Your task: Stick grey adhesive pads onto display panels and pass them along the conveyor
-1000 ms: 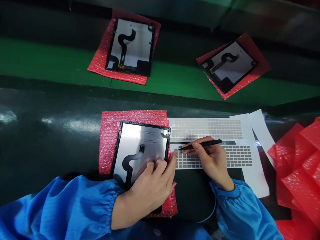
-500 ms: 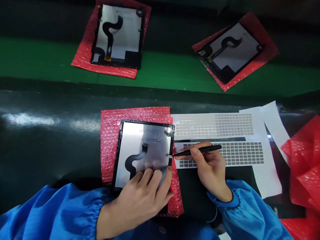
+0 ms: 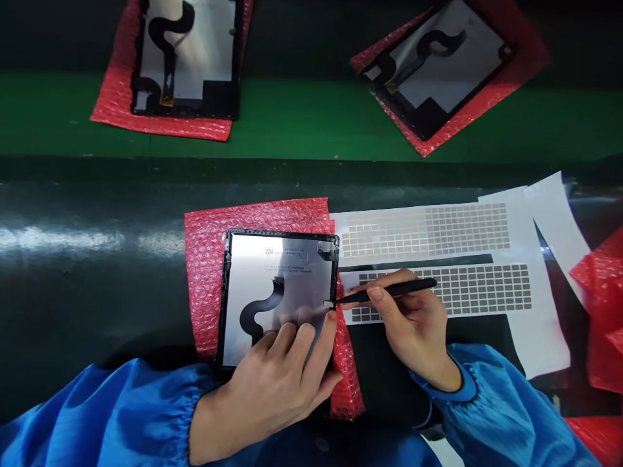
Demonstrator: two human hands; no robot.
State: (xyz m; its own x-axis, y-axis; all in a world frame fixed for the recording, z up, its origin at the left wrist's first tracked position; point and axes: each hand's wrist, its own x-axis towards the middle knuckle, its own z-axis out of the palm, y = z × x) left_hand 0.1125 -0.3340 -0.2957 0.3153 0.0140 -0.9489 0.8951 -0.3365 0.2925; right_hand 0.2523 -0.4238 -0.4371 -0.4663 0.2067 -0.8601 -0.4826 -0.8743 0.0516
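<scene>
A display panel [image 3: 292, 259] with a silvery back, a black frame and a curved black flex cable [image 3: 250, 318] lies on a red bubble-wrap bag [image 3: 204, 259]. My left hand [image 3: 280, 379] rests over its lower part, fingers stretched out, the index fingertip at the right edge. Between thumb and fingers my right hand [image 3: 413, 324] pinches black tweezers [image 3: 399, 290]. Their tip meets the panel's right edge beside a small pale sticker [image 3: 328, 303], just above my left index fingertip. Whether the tips grip the sticker is too small to tell.
Sheets of small grey stickers [image 3: 467, 292] lie right of the panel on white paper [image 3: 549, 337]. More red bubble wrap [image 3: 606, 311] is heaped at far right. Two similar panels, one at back left [image 3: 209, 58] and one at back right [image 3: 438, 71], lie on red bags over a green strip [image 3: 292, 123].
The camera view has shifted, so the back panels sit higher and further left. My left index fingertip has moved up the panel's right edge, close to the sticker. The tweezers stay at that edge.
</scene>
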